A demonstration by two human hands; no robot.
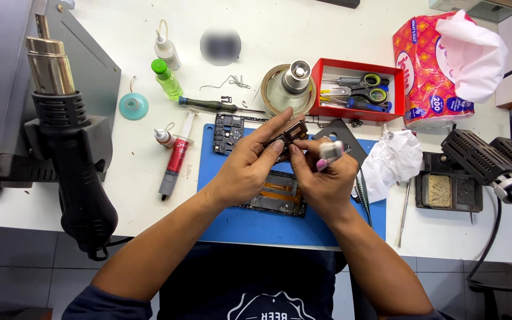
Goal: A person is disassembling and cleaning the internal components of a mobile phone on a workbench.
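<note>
My left hand (250,166) pinches a small dark circuit part (294,130) between thumb and fingertips above the blue mat (232,225). My right hand (324,178) meets it from the right, fingertips on the same part, and also clasps a small white and pink tool (330,153). Under both hands lies an opened phone body (277,195) with orange flex cable showing. A black inner frame piece (228,131) rests on the mat's far left corner.
A hot-air gun (69,136) hangs in its holder at left. Small bottles (167,65), a red syringe tube (176,160), a screwdriver (208,105), a tape roll (285,89), a red tray of scissors (357,89), a tissue pack (440,65), a crumpled tissue (392,160) and a soldering stand (481,160) surround the mat.
</note>
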